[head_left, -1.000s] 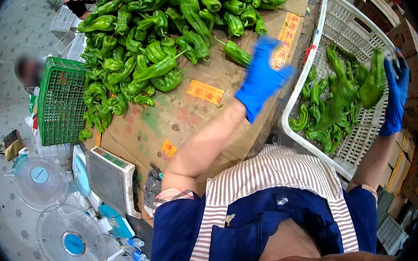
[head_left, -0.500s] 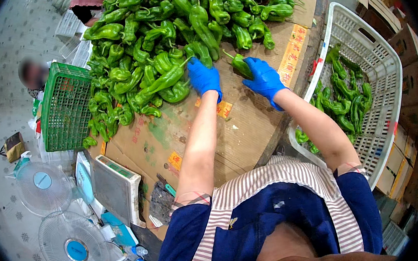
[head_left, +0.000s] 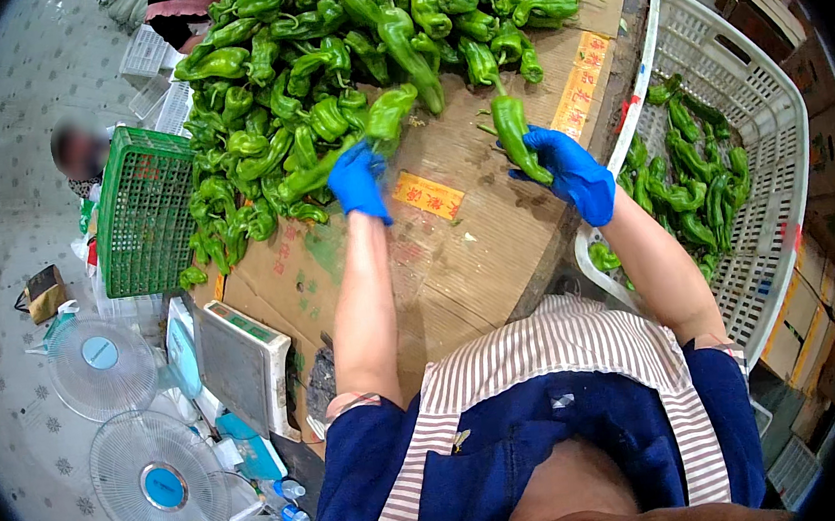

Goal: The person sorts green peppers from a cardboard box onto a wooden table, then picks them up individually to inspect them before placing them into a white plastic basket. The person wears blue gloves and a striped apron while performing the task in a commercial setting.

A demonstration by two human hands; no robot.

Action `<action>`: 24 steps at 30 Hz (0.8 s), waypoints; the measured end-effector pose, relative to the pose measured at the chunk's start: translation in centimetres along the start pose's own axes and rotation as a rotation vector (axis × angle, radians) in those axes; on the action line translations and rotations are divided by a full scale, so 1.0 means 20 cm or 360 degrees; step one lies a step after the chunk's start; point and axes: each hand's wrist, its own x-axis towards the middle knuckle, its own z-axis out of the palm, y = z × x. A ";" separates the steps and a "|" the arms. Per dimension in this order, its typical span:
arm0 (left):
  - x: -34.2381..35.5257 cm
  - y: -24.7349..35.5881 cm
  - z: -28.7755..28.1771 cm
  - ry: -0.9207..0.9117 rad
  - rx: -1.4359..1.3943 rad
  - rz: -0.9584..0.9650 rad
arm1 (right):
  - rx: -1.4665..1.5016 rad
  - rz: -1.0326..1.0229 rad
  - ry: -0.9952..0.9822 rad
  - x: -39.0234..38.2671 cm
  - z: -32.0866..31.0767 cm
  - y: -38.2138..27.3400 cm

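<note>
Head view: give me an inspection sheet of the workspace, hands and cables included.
Surface: cardboard-covered table, orange strips stuck on it.
Handled things: green pepper heap on its far side; white slotted crate at right, part filled with peppers.
Clutter: weighing scale and plastic bottles at left.
Hands: gloved left hand holds a blurred green pepper; gloved right hand holds another.
Cables: nothing clearly seen.
Surroundings: two fans, green crate and a person at left; cardboard boxes at right.

Floor (head_left: 9, 350) at left: pale grey, patterned with dark snowflake shapes. Two round fans (head_left: 163, 486) stand near left. Brown cartons (head_left: 826, 171) stacked at right
</note>
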 end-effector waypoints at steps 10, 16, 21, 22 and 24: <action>-0.43 0.21 -0.16 -0.0254 0.0028 -0.0125 | 0.0502 0.0281 -0.0245 0.12 0.25 0.41; -0.89 0.14 0.02 -0.0887 0.1065 0.0977 | 0.0780 0.0289 -0.0443 0.14 0.29 0.48; -0.62 0.22 -0.05 -0.0372 0.1122 0.0950 | 0.0841 0.0185 -0.0459 0.14 0.23 0.46; -0.51 0.25 -0.08 -0.0321 0.1278 0.1155 | 0.0748 0.0166 -0.0258 0.14 0.22 0.45; -0.29 0.29 -0.13 -0.0469 0.1759 0.1391 | 0.0748 0.0155 -0.0228 0.15 0.21 0.45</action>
